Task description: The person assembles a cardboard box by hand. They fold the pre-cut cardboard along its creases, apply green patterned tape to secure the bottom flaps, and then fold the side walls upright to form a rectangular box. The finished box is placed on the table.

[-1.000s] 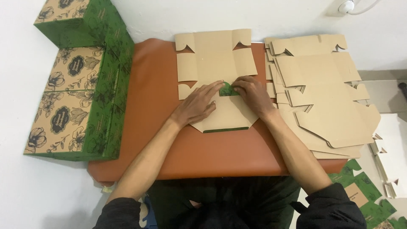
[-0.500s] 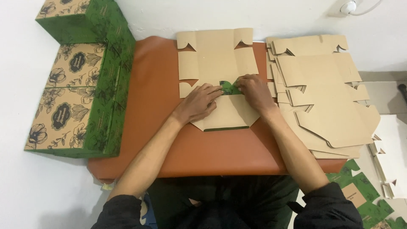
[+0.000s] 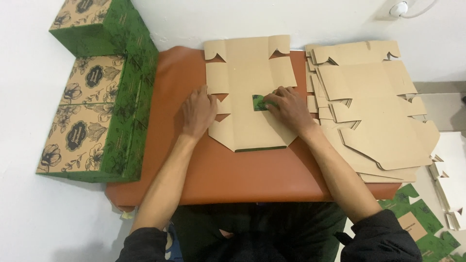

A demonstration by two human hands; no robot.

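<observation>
Flat blank (image 3: 247,97) lies plain side up at upper centre of the mat (image 3: 233,174). My left hand (image 3: 198,112) presses flat on its left edge, holding nothing. My right hand (image 3: 289,107) pinches a green flap (image 3: 258,102) mid-blank. Folding barely begun; walls not raised. Finished boxes (image 3: 97,111) at left, blank stack (image 3: 374,111) at right.
</observation>
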